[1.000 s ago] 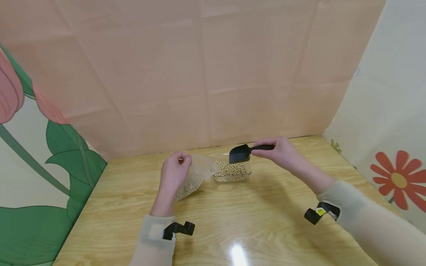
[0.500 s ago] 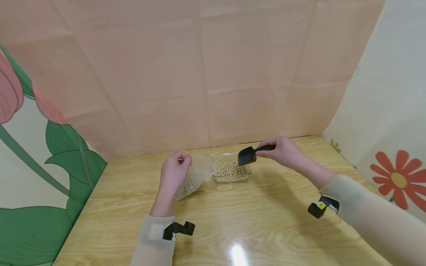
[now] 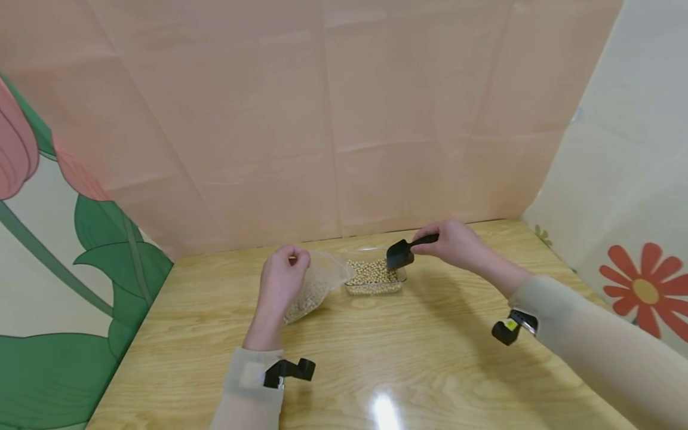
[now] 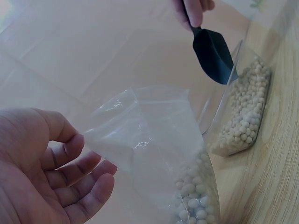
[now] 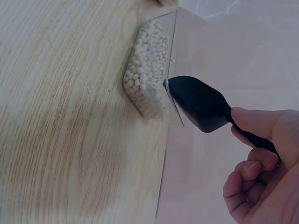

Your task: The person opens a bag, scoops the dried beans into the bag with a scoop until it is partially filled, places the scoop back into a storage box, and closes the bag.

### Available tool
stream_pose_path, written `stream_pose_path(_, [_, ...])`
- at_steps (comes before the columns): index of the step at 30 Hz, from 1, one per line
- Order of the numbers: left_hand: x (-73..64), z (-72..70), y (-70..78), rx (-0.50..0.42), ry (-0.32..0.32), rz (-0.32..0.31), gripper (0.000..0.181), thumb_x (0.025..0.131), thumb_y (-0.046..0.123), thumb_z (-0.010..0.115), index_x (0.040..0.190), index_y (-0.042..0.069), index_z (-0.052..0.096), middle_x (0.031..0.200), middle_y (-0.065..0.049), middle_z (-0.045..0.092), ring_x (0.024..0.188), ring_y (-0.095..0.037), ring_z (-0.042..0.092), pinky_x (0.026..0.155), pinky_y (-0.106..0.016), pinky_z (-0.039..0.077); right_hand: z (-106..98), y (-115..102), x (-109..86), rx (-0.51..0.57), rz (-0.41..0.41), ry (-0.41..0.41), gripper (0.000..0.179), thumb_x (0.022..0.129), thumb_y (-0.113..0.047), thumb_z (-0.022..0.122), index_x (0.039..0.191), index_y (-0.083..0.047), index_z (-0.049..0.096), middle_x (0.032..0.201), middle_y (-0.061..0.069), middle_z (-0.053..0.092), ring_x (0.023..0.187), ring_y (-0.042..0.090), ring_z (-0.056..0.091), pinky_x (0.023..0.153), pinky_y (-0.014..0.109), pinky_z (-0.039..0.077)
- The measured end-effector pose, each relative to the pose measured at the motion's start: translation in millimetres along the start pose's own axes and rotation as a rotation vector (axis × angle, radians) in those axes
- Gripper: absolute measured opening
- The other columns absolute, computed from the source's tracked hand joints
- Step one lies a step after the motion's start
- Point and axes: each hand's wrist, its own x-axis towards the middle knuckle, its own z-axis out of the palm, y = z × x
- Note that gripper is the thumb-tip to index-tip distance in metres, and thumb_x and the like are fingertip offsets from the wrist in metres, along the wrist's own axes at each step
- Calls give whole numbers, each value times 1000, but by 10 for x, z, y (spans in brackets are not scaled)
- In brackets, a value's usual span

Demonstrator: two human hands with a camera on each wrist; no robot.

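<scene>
My right hand [image 3: 451, 242] grips the handle of a black scoop [image 3: 399, 255], tilted with its tip down at the right end of a clear rectangular container [image 3: 374, 289]. Pale round beans [image 3: 368, 272] fill much of that container. In the right wrist view the scoop [image 5: 198, 102] overlaps the container's rim, and its bowl looks empty. My left hand [image 3: 282, 275] pinches the top edge of a clear plastic bag [image 4: 145, 126] between thumb and forefinger. More pale beans [image 4: 194, 198] lie in the bottom of the bag, whose mouth reaches toward the container's left end.
Everything stands on a wood-grain table [image 3: 387, 352]. A pink sheet [image 3: 333, 131] hangs behind its far edge. Painted walls flank it, with a red flower [image 3: 642, 291] at right and green leaves [image 3: 118, 239] at left.
The right hand has shifted the scoop from over the container's middle to its right end and lowered it slightly toward the beans. The left hand and bag look unchanged.
</scene>
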Motion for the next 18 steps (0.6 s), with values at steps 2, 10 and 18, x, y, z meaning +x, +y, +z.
stream_pose_path(2, [-1, 3, -1, 0, 0, 1, 20, 105, 18, 62, 95, 8, 75, 106, -11, 74, 94, -29, 65, 83, -44, 52, 16, -1, 18, -19, -7, 0, 25, 99, -33, 85, 117, -15, 85, 117, 10, 79, 76, 22, 57, 68, 39, 42])
stream_pose_path(10, [-4, -9, 4, -9, -5, -18, 19, 106, 20, 62, 95, 9, 75, 107, -10, 73, 94, -28, 64, 83, -43, 52, 83, -42, 76, -76, -38, 5, 20, 98, -31, 85, 113, -18, 86, 119, 9, 80, 87, 23, 64, 76, 41, 46])
stream_pose_path(18, [-21, -16, 23, -12, -8, -23, 20, 106, 21, 62, 95, 9, 74, 106, -10, 72, 92, -28, 63, 80, -42, 51, 147, -103, 112, -117, -42, -7, 20, 98, -32, 84, 112, -18, 86, 115, 8, 81, 89, 23, 68, 77, 43, 50])
